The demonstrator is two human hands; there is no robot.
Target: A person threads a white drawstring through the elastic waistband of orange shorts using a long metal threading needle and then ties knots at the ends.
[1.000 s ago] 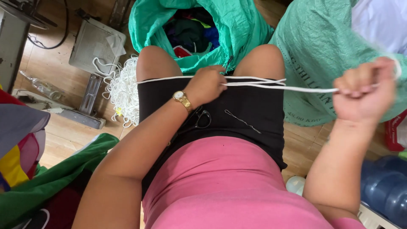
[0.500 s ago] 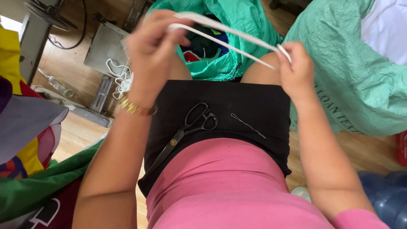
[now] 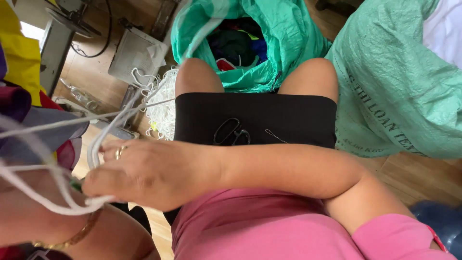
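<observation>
Looking down past the green woven sack (image 3: 293, 43) at my knees and the black scissors (image 3: 232, 132) on my lap, I see my right hand (image 3: 154, 173) reaching across, fingers closed on white cord (image 3: 103, 135) looped at the lower left. The left hand's grip I cannot tell. I judge the cord light, limp, tangle-prone, best pinched at its gathered loops.

Left hand (image 3: 19, 212): mostly off the left edge, blurred, grip unreadable. White cord (image 3: 57, 204): ends cut off at left. Scissors (image 3: 231, 132): blades hidden behind right forearm. Blue container (image 3: 440, 221), near right: cropped.
</observation>
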